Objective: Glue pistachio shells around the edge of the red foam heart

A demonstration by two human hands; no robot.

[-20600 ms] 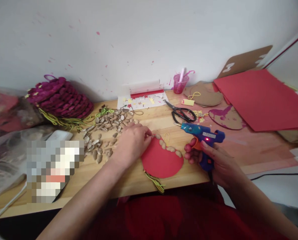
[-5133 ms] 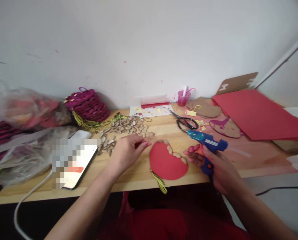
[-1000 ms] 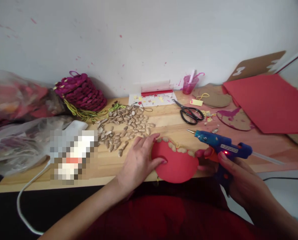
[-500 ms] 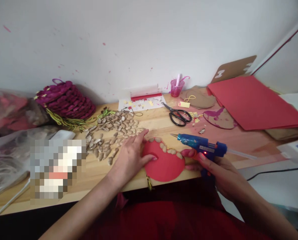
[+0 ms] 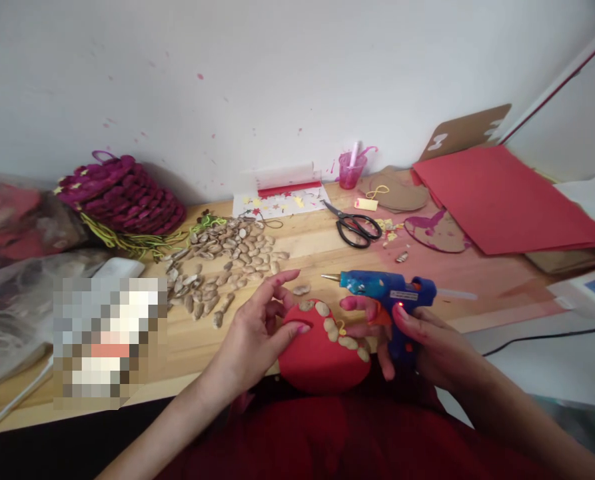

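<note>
Both hands grip: red disc [image 5: 317, 363], glue gun [image 5: 387, 293]

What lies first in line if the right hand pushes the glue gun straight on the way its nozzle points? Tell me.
The right hand holds the glue gun with its nozzle pointing left, above the red disc. Going straight on, it would probably first meet the left hand's raised fingers, though depth is unclear.
</note>
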